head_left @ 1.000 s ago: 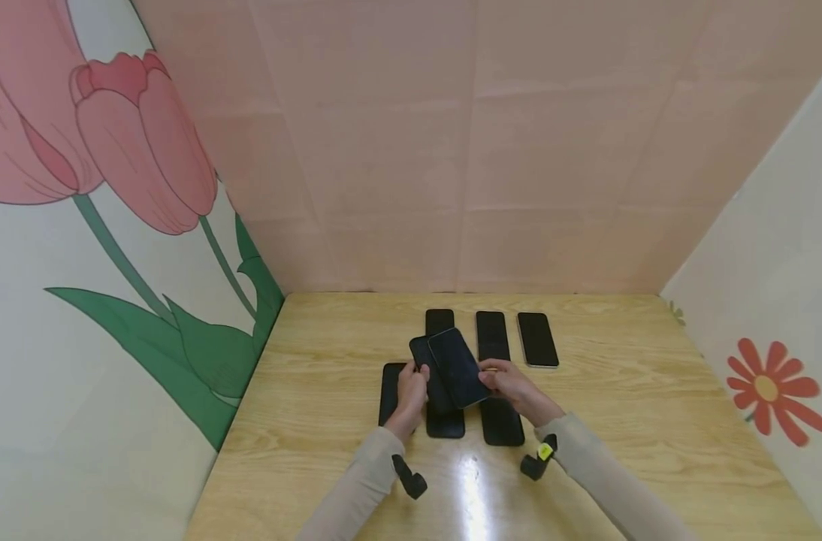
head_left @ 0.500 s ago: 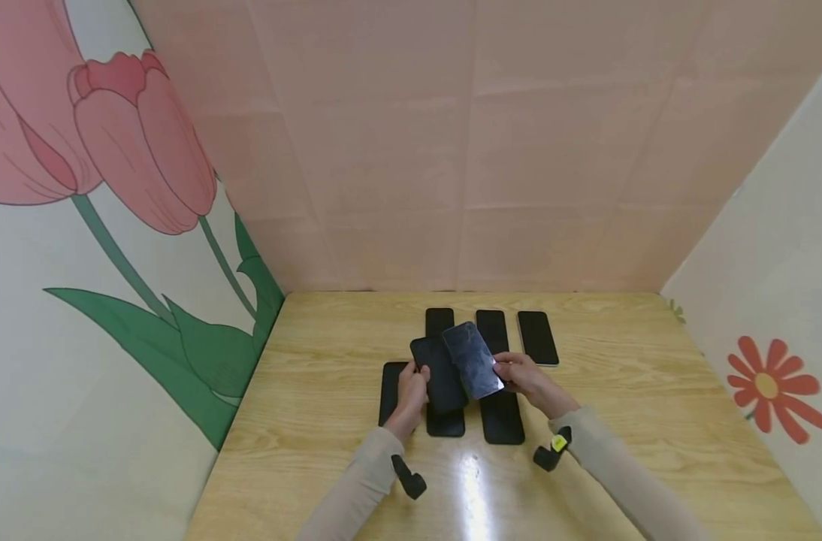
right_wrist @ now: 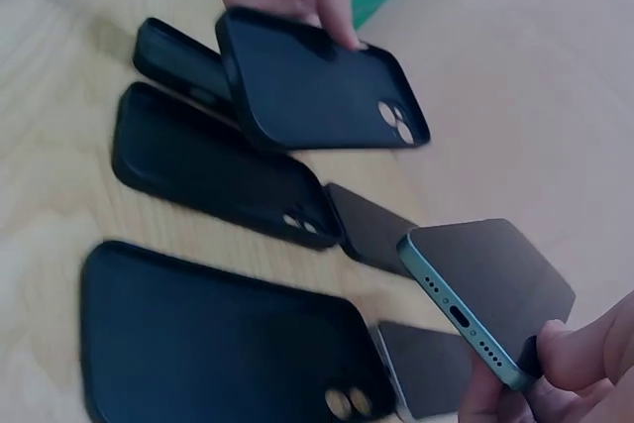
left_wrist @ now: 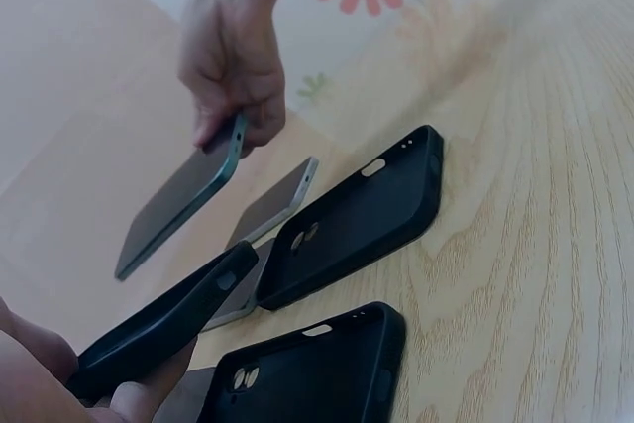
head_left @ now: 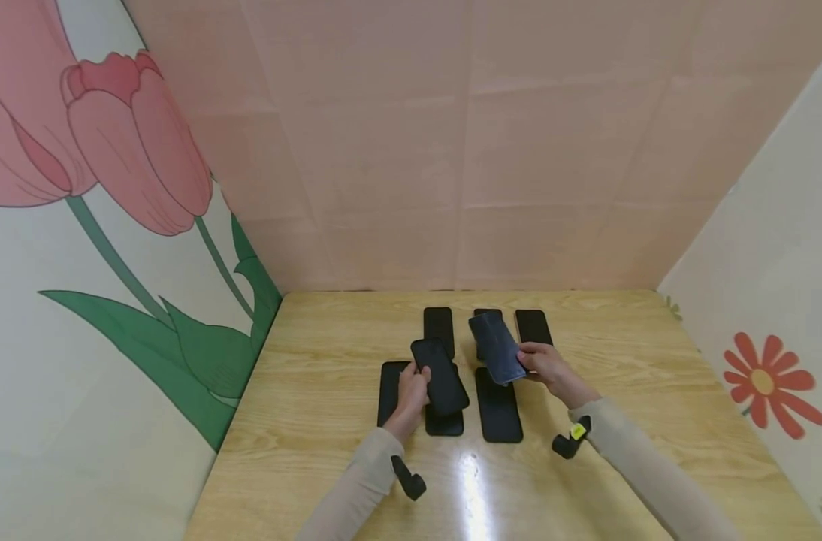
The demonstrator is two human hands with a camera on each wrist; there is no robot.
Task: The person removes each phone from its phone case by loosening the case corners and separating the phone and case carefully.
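My left hand [head_left: 413, 391] grips a black phone case [head_left: 441, 376] by its left edge, above the table. The right wrist view shows that case [right_wrist: 317, 91] tilted, its hollow inside bare and two camera holes at one end. Between thumb and fingers, my right hand [head_left: 548, 370] pinches a smartphone [head_left: 497, 349] by its lower end. In the right wrist view this phone [right_wrist: 495, 284] has a blue-green frame and a dark screen. Phone and case are apart, both in the air. Beneath the held case lies another black case [head_left: 445, 427].
More black cases lie at left [head_left: 388, 398] and right [head_left: 498, 409] of the near row. Behind them lie several phones, including a dark phone [head_left: 439, 330] and a silver-edged phone [head_left: 534, 326]. The wooden table [head_left: 316, 361] ends at a pink back wall [head_left: 384, 248].
The phone overlapped the case in view one second ago. My right hand has carried it right and slightly back, away from the case. My left hand has stayed almost still.
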